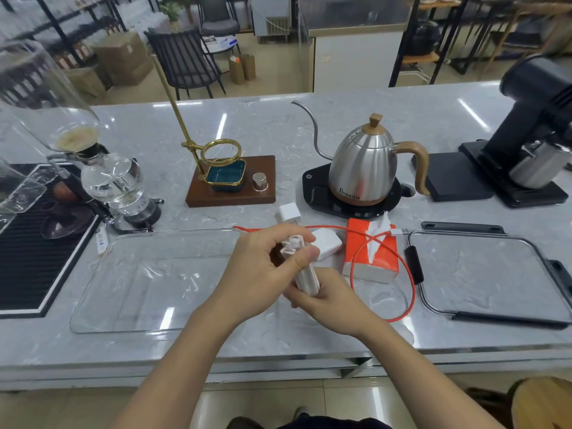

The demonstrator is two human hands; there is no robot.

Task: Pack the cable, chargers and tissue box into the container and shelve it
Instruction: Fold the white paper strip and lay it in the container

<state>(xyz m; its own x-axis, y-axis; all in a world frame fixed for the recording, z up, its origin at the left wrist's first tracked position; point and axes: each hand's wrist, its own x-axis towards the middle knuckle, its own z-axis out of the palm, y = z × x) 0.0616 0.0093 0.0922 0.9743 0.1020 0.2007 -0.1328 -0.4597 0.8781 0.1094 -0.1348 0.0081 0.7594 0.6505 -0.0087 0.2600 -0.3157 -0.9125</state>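
Your left hand [263, 261] and right hand [328, 297] meet mid-frame, both gripping what looks like a coiled white cable [305, 270]; keep loops tight, then lower it into the clear container [102, 274] at left.

My hands cover most of the white bundle [305, 274]; I can't tell what it is. The grinder [538, 125] runs off the right edge, and the far shelves [46, 32] blur

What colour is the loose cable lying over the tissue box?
The cable is orange-red, clearest in the head view.
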